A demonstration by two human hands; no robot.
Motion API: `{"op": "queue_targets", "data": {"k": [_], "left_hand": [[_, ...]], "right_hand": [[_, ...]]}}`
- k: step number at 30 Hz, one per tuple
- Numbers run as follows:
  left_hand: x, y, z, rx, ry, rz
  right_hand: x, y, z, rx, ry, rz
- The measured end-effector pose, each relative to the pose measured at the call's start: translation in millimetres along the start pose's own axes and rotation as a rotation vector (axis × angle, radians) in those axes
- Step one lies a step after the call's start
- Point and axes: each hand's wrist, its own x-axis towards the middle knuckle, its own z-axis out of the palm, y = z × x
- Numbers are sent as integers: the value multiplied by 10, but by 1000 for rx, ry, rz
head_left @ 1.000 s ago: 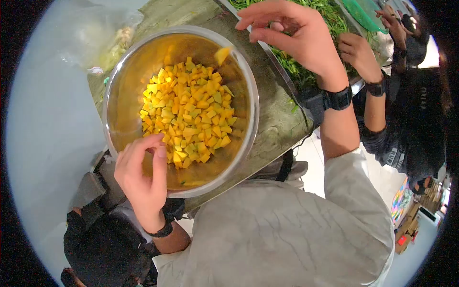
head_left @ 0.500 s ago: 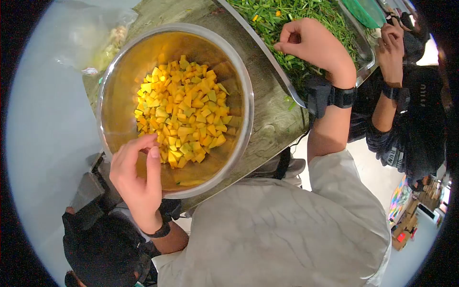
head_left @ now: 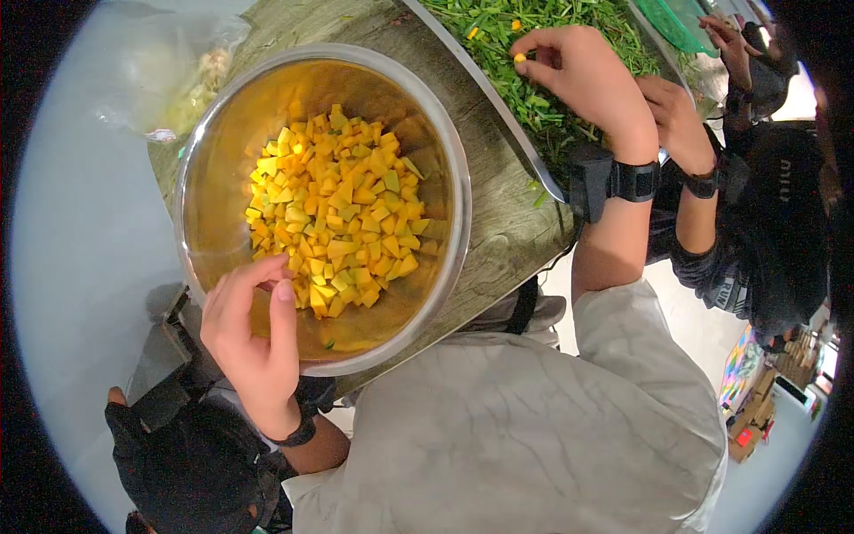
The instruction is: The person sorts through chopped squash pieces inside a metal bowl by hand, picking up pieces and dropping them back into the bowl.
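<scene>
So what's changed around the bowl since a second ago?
Your right hand moved away from the bowl, over the greens, and now pinches a small yellow piece. The piece airborne above the bowl is gone from there. Your left hand stays by the rim.

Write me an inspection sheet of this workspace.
Surface: wood-grain tabletop, partly covered.
Job's things: steel bowl of diced orange-yellow cubes; metal tray of chopped greens.
Clutter: plastic bag; green scraps beside the tray.
Grips: left grip at the bowl's rim, thumb and fingers apart; right grip above the greens, apparently pinching an orange piece.
Cables: thin black cord at table edge.
Surroundings: co-worker's hand near the tray; cardboard boxes.
</scene>
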Motion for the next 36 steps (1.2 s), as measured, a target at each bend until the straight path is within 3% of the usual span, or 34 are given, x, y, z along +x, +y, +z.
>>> {"op": "queue_targets", "data": {"k": [2,5,14,17,20,22,24,26,29,32,36], "left_hand": [[4,6,-5,6,-2,8],[-1,17,-8,1,0,4],[-14,-16,12,-24,24,16],[-28,-28,12,-25,22,9],[-14,-22,-1,-16,25,23],[-10,-15,-5,-11,18,33],[-12,-12,-5,-14,19,31],[-23,18,-52,9,-33,-9],[-30,-9,-30,9,-6,14],[-11,-15,-7,-6,12,39],[-13,-36,9,-30,19,36]], "right_hand": [[10,11,52,52,81,35],[19,-95,-44,81,142,-108],[23,-149,-70,55,49,70],[45,-336,-75,264,333,-92],[-37,-892,-352,692,108,-211],[-41,-1146,-503,782,130,-252],[-12,-1069,-438,643,256,-253],[109,-554,-115,273,474,-220],[40,-110,-84,-54,147,91],[-27,74,9,-206,-23,172],[-73,33,-25,-249,-42,235]]}}
